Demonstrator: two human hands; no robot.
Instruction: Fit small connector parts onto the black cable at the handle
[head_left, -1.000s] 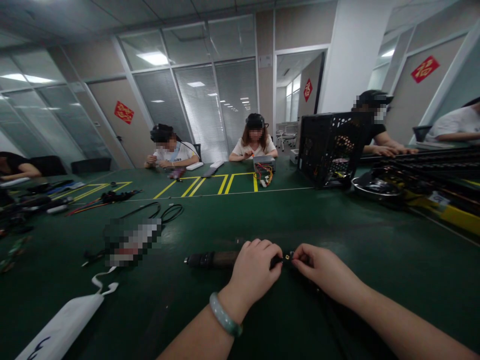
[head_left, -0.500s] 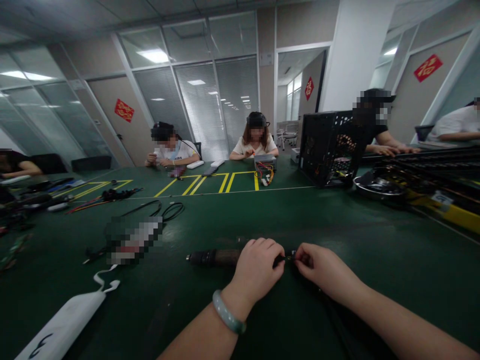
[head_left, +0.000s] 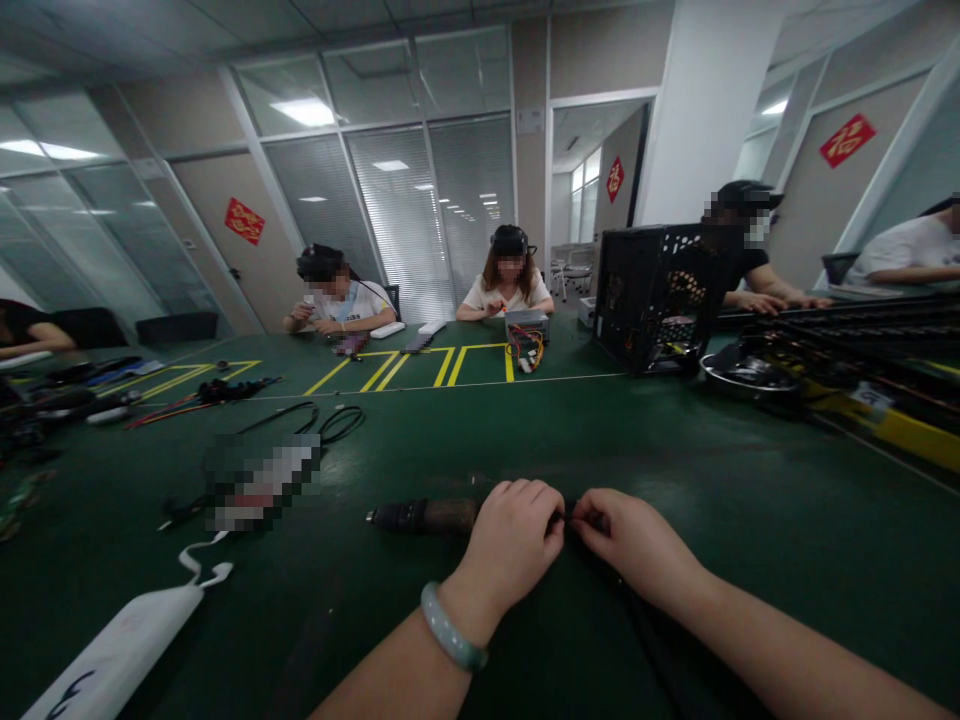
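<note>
A dark electric screwdriver (head_left: pixel 427 516) lies along the green mat, its metal tip pointing left. My left hand (head_left: pixel 516 530) is closed around its rear end, and a pale bangle circles that wrist. My right hand (head_left: pixel 631 540) pinches the end of a black cable (head_left: pixel 639 620) right at the screwdriver's back end. The cable trails down toward the front of the mat. Fingers of both hands almost meet, so the joint between cable end and screwdriver is hidden.
To the left lie a blurred-out pack (head_left: pixel 266 485) with a black cable and a white power bank-like block (head_left: pixel 124 645). A black computer case (head_left: pixel 645 300) and a round metal dish (head_left: pixel 750 372) stand back right. Several people work around the table.
My right hand has moved left, bringing the cable end up to the screwdriver's rear. The gap between my hands has narrowed. My left hand keeps its hold.
</note>
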